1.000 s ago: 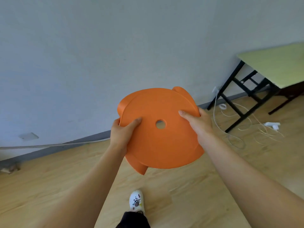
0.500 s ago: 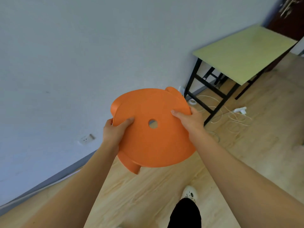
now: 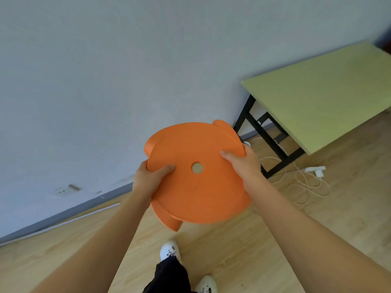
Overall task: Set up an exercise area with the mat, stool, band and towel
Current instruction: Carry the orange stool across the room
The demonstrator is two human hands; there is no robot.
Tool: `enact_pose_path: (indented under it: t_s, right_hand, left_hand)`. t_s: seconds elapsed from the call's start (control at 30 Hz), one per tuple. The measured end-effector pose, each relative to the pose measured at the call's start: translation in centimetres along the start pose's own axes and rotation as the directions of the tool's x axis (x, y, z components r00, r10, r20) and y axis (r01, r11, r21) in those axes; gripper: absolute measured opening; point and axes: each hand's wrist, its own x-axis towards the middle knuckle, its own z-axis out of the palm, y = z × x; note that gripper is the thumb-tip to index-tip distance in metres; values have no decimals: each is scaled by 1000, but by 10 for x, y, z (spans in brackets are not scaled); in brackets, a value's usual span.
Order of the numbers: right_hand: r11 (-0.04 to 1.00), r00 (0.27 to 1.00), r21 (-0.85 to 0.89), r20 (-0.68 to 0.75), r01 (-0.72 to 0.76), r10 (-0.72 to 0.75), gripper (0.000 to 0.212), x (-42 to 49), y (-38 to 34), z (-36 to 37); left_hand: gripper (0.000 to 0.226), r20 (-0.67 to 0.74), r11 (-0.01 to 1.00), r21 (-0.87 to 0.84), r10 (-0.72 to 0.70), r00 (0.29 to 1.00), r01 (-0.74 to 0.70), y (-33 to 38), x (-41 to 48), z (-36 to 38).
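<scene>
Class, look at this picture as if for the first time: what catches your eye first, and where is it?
The orange stool stands out first, held in mid-air at the centre, seat toward the camera, by the left hand and right hand gripping its rim. Next comes the green table against the wall at the right, with white cables tangled on the wooden floor beside its black legs.

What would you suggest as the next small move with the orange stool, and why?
Probably lower the stool straight down onto the wooden floor ahead of the shoes. The left hand and right hand grip its seat rim, it hangs in the air legs down, and white cables lie further right beside the table, best avoided.
</scene>
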Motion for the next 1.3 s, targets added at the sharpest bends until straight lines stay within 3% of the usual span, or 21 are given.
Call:
enact_pose_path:
  t_s: [0.4, 0.77, 1.2, 1.3]
  right_hand:
    - [972, 982, -216, 141, -93, 125, 68, 198, -5, 25]
    - [924, 917, -292, 240, -245, 319, 86, 341, 77, 75]
    - [901, 911, -377, 255, -213, 323, 81, 435, 145, 95]
    - [902, 907, -374, 267, -215, 327, 87, 442, 159, 96]
  left_hand:
    - [81, -41, 963, -132, -241, 970, 234, 0, 137, 76]
    - [87, -78, 884, -229, -434, 897, 408, -79, 258, 128]
    - [93, -111, 864, -254, -473, 874, 435, -150, 322, 189]
    - [103, -95, 869, -224, -470, 877, 441, -158, 326, 193]
